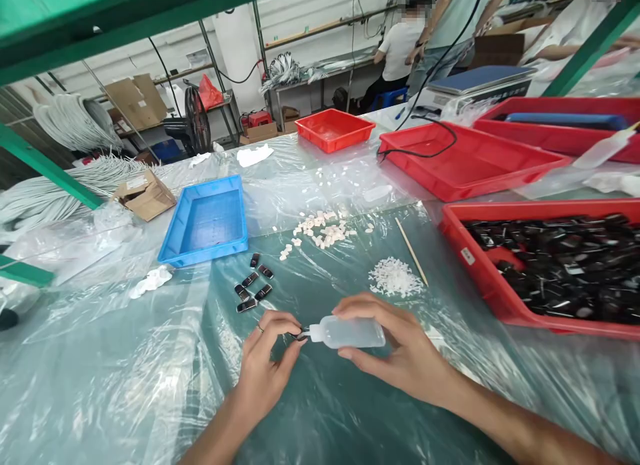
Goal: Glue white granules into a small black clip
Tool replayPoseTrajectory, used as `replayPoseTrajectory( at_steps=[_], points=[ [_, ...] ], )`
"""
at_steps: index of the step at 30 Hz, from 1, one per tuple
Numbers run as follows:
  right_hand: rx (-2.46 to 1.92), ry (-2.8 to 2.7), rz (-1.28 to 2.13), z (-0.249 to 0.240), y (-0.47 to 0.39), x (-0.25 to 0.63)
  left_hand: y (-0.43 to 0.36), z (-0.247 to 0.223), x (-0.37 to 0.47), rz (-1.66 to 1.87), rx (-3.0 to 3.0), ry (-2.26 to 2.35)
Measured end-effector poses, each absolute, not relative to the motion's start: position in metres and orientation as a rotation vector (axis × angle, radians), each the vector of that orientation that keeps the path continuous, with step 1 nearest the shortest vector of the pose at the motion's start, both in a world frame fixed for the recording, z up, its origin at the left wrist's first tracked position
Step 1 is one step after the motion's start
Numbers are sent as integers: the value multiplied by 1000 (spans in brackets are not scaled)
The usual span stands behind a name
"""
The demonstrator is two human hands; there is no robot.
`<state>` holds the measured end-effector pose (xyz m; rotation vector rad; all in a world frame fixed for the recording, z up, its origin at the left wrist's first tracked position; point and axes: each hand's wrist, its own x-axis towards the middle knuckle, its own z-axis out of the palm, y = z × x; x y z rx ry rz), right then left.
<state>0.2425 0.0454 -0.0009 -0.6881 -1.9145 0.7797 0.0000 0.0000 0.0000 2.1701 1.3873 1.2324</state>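
Small dark part (299, 334) mostly hidden in left hand (265, 365), perhaps clip.

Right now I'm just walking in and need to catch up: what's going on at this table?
A person holds a small translucent squeeze bottle in the right hand, its nozzle touching a small dark part pinched in the left hand. Beside the left hand lie several similar dark parts. Further back are white pieces, a blue tray, and to the right a red tray full of black parts. Other people work in the background.
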Motion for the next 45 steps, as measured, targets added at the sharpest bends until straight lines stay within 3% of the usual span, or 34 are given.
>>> replayPoseTrajectory(
  at_steps=[9, 23, 30, 40, 45],
  points=[
    [-608, -2215, 470, -14, 32, 254, 1, 5, 3, 1227, 2236, 1319],
    [-580, -2084, 741, 17, 45, 251, 1, 2, 3, 1150, 2302, 1326],
    [-593, -2235, 432, 18, 37, 250, 3, -2, -1, 1133, 2256, 1388],
    [-835, -1638, 1276, 16, 65, 257, 1, -1, 1, 1175, 2133, 1487],
    [-838, -1633, 1405, -1, 81, 255, 0, -6, -1, 1165, 2033, 1501]
  ],
)
